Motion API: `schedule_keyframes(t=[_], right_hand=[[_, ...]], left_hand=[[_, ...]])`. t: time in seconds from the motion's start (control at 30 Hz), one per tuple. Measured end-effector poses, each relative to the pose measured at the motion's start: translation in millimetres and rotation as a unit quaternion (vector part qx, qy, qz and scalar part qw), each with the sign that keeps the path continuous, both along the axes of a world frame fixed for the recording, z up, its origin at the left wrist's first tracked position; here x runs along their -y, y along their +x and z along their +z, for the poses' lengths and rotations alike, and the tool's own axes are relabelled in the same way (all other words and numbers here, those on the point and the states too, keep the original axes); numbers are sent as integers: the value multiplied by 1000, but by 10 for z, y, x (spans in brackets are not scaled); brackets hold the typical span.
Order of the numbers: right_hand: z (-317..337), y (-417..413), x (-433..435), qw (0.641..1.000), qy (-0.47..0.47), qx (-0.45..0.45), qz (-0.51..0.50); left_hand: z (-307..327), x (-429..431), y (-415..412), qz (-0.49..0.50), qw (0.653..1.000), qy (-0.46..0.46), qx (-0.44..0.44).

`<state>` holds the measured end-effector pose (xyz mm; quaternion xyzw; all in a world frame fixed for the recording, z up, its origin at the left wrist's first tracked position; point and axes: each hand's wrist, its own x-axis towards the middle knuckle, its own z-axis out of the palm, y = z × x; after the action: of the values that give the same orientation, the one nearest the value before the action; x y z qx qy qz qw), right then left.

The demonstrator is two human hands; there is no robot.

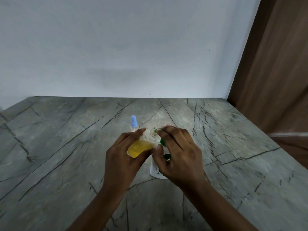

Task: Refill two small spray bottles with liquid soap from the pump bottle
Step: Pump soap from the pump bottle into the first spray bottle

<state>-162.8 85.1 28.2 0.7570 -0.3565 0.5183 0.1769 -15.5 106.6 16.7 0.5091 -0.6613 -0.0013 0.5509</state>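
Because the soap has to drop straight into a narrow mouth, my left hand [123, 155] wraps the open spray bottle [141, 147] with fingers and thumb curled round its body, tilting it so its threaded neck [152, 133] leans toward the pump bottle [156, 170]. That bottle already holds yellow liquid over roughly its lower half, so I judge this fill to be partly done. My right hand [180, 152] sits over the pump bottle's green head, fingers bent down on it and thumb against the side. The green nozzle [158, 129] pokes out past my fingertips just at the neck's rim. Whether the tip is inside the mouth or only touching the lip I cannot tell, as the picture is soft there. The second spray bottle [133, 124], with its blue sprayer on, stands upright close behind my left fingers, so I should lift away toward myself and not push back into it. The stone countertop [66, 147] gives open room to left and right, with the wall well behind and a wooden panel [275, 72] far off to my right. No near edge shows.
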Motion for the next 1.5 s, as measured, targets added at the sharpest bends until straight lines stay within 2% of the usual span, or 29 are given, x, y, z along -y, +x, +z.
schedule_keyframes(t=[1.5], right_hand=[[32, 0, -6, 1000, 18, -10, -14]], left_hand=[[0, 27, 2, 1, 1000, -1, 1]])
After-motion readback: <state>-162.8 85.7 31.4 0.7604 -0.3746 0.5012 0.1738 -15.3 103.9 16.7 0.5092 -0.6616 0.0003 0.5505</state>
